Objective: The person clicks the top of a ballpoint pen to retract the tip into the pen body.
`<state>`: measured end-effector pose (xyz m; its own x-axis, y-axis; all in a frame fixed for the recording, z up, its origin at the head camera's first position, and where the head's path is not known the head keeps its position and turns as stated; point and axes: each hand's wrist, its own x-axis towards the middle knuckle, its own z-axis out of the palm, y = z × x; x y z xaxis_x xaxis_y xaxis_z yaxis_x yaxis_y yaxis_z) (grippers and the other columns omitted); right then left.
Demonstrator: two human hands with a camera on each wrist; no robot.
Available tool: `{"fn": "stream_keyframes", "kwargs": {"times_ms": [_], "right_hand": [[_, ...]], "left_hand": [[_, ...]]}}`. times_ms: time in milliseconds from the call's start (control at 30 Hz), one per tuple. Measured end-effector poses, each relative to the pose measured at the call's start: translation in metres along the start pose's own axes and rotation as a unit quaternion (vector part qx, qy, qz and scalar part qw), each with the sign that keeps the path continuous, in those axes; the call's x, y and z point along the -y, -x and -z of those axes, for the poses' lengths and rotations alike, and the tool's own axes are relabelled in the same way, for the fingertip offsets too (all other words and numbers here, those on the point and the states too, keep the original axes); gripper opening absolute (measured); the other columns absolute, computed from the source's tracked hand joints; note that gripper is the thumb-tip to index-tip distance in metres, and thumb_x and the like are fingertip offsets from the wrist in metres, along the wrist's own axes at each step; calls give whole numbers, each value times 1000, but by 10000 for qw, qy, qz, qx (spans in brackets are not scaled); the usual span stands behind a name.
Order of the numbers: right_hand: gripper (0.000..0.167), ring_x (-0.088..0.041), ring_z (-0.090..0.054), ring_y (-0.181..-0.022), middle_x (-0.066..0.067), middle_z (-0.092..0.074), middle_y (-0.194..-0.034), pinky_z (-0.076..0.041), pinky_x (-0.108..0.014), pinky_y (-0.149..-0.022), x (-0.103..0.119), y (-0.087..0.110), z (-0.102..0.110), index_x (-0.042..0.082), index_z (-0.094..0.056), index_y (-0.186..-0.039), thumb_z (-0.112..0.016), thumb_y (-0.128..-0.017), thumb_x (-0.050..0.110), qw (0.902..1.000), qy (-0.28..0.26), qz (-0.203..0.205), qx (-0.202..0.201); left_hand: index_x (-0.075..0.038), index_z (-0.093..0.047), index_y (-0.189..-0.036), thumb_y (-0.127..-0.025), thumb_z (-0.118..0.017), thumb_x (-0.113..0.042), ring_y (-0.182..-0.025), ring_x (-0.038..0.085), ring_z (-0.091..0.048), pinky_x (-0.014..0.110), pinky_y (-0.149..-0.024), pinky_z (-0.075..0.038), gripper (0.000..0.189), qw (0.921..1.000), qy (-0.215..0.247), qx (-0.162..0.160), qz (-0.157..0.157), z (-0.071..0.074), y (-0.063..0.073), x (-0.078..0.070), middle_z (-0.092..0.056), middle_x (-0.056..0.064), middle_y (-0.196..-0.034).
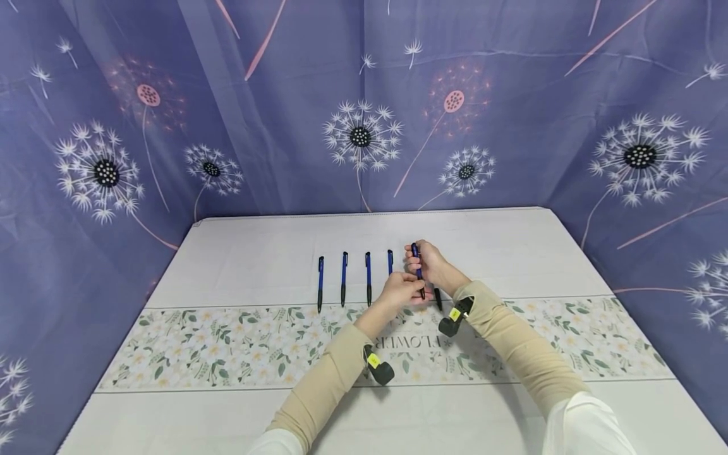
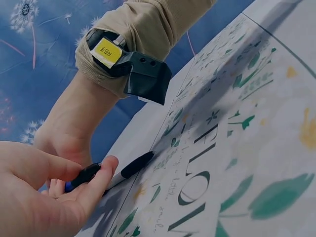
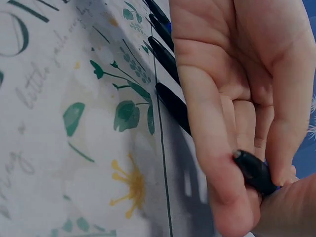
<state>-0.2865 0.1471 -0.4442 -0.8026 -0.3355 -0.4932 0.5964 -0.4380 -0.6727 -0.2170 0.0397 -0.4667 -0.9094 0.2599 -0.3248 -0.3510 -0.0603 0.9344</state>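
Both hands hold one blue pen (image 1: 419, 273) with a black grip over the far right of a row of pens. My right hand (image 1: 430, 260) has its fingers curled round the upper, clicker end. Thumb and fingertips of my left hand (image 1: 398, 291) pinch the black tip end. In the left wrist view, that black end (image 2: 88, 174) shows between the left thumb and fingers. The right wrist view shows the pen's tip (image 3: 253, 170) pointing out of the left fingers. Another pen (image 1: 438, 298) lies under the right wrist, its upper part hidden.
To the left, several matching pens (image 1: 344, 279) lie side by side, clips away from me; the left hand partly covers the nearest one (image 1: 390, 260). A floral printed band (image 1: 227, 347) runs across the white table (image 1: 256, 253). A dandelion-patterned curtain (image 1: 284, 158) stands behind.
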Motion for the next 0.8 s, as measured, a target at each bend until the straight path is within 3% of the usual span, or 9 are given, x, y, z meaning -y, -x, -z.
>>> {"fn": "stream_keyframes", "kwargs": {"times_ms": [233, 500, 800], "right_hand": [[43, -2, -25, -38, 7, -37, -56, -18, -14, -37, 1, -1, -1, 12, -39, -78, -19, -107, 37, 9995, -202, -262, 4], [45, 0, -24, -38, 9, -33, -53, -18, -13, -35, -1, -2, -1, 15, -36, -69, -22, -106, 36, 9991, -75, -412, 4], [44, 0, -21, -37, 10, -27, -47, -15, -14, -34, -2, -5, -2, 16, -34, -64, -20, -104, 31, 9988, 113, -469, 62]], "left_hand": [[14, -56, -120, -96, -55, -2, -99, 36, -69, 33, -82, -60, 29, 10000, -40, 35, 74, 0, 4, -2, -66, 32, -109], [15, -53, -120, -96, -54, 1, -99, 39, -68, 38, -83, -60, 28, 9999, 48, 122, 74, 0, 5, -2, -64, 35, -109], [14, -53, -118, -96, -53, 2, -91, 34, -72, 36, -80, -60, 25, 9998, 12, 163, 97, 2, 6, -2, -66, 33, -106]]}}
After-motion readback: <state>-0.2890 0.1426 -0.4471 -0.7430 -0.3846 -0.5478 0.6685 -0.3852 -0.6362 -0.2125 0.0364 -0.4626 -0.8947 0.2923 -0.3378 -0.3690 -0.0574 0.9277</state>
